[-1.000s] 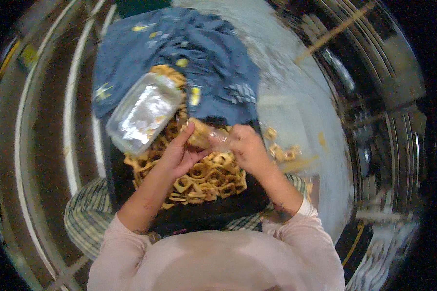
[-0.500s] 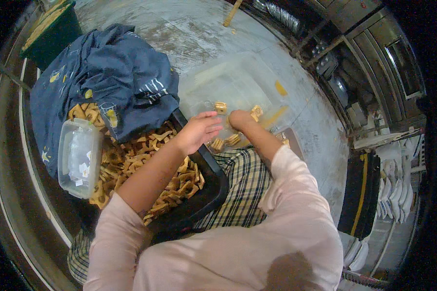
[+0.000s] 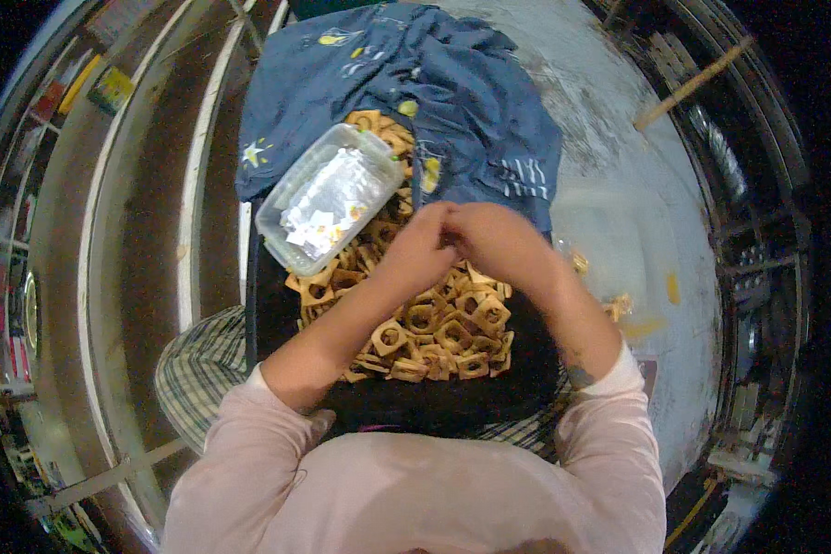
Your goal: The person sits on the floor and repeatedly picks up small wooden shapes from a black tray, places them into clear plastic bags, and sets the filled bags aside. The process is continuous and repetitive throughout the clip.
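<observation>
Over a black bin (image 3: 415, 399) full of square, golden-brown snack pieces with round holes (image 3: 422, 319), my two hands meet at the fingertips. My left hand (image 3: 425, 242) has its fingers bent inward against the right. My right hand (image 3: 491, 233) curls over toward the left, its back hiding most of its fingers. Whatever lies between them is hidden. Just left of the hands, a clear plastic tub (image 3: 270, 222) rests tilted on the snack pieces, with small white paper slips (image 3: 328, 203) inside.
A blue printed cloth (image 3: 489, 102) covers the bin's far part. To the right, a translucent plastic container (image 3: 609, 208) stands on the floor near several small bundles of snack pieces (image 3: 619, 307). Shelves line both sides, and a wooden stick (image 3: 697, 83) leans at far right.
My right hand has left the translucent container and come over the bin to meet my left hand, whose spread fingers have bent in. The view has swung left.
</observation>
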Motion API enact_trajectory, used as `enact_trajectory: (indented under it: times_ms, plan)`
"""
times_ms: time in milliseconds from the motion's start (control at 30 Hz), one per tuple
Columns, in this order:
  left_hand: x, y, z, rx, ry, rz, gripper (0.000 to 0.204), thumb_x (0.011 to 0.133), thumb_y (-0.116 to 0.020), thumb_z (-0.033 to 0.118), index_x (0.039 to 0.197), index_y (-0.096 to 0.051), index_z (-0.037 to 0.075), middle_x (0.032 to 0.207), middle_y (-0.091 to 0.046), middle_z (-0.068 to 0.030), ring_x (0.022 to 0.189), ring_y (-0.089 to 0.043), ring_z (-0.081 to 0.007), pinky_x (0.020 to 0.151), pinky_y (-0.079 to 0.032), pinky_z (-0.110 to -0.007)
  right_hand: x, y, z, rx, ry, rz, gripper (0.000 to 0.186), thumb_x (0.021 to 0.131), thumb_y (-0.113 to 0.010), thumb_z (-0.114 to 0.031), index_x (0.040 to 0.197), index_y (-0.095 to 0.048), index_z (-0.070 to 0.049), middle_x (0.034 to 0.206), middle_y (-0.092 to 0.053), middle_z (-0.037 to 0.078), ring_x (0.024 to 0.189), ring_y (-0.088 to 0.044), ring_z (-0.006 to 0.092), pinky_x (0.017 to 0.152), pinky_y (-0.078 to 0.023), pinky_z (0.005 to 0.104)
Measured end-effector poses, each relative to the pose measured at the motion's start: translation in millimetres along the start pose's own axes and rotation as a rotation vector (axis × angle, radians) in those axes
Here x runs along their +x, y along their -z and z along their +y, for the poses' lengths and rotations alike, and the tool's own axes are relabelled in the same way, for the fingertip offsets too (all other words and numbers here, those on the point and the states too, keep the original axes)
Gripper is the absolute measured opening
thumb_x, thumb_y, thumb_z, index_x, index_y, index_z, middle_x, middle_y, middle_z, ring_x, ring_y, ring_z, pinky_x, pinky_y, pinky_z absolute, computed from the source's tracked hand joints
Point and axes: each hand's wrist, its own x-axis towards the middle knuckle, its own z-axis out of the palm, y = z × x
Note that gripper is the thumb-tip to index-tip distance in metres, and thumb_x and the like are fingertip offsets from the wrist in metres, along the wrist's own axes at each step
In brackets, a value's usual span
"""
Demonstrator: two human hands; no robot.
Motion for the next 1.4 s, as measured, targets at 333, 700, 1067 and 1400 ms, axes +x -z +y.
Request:
enact_trajectory:
  times_ms: [333, 700, 1067, 1400]
  plan:
    - [-50, 107, -102, 0.322, 0.233, 0.18, 0.043, 0.075, -0.056, 0.017, 0.113, -0.045, 0.002, 0.105, -0.049, -0.0176, 0.095, -0.05, -0.0296, 0.083, -0.041, -0.036, 187, -99, -43, -0.068, -0.282, 0.42, 0.019, 0.079, -0.043, -0.008, 0.086, -0.059, -0.002, 0.08, -0.06, 0.018, 0.075, -0.06, 0.0317, 0.065, -0.049, 0.0418]
    - [-60, 113, -117, -0.2, 0.44, 0.222, 0.04, 0.076, -0.056, 0.013, 0.114, -0.048, 0.004, 0.109, -0.051, -0.0145, 0.1, -0.05, -0.0227, 0.086, -0.039, -0.032, 196, -113, -35, -0.081, -0.365, 0.298, 0.018, 0.079, -0.042, -0.009, 0.093, -0.051, -0.002, 0.083, -0.06, 0.018, 0.075, -0.06, 0.0325, 0.062, -0.048, 0.0417]
    - [-59, 115, -95, -1.404, 0.525, 0.185, 0.051, 0.084, -0.05, 0.033, 0.117, -0.039, -0.005, 0.119, -0.044, -0.0165, 0.111, -0.043, -0.0251, 0.094, -0.037, -0.033, 158, -58, -47, -0.41, 0.196, 0.945, 0.014, 0.071, -0.05, -0.014, 0.079, -0.061, -0.009, 0.068, -0.06, 0.01, 0.064, -0.058, 0.03, 0.063, -0.044, 0.0418]
    - [-57, 116, -114, -1.543, 0.437, 0.317, 0.051, 0.083, -0.052, 0.023, 0.12, -0.032, -0.006, 0.112, -0.05, -0.0169, 0.102, -0.051, -0.0255, 0.088, -0.042, -0.034, 99, -75, -98, 0.12, 0.431, 0.419, 0.013, 0.063, -0.06, -0.005, 0.074, -0.054, -0.009, 0.068, -0.054, 0.005, 0.07, -0.053, 0.027, 0.061, -0.038, 0.0389]
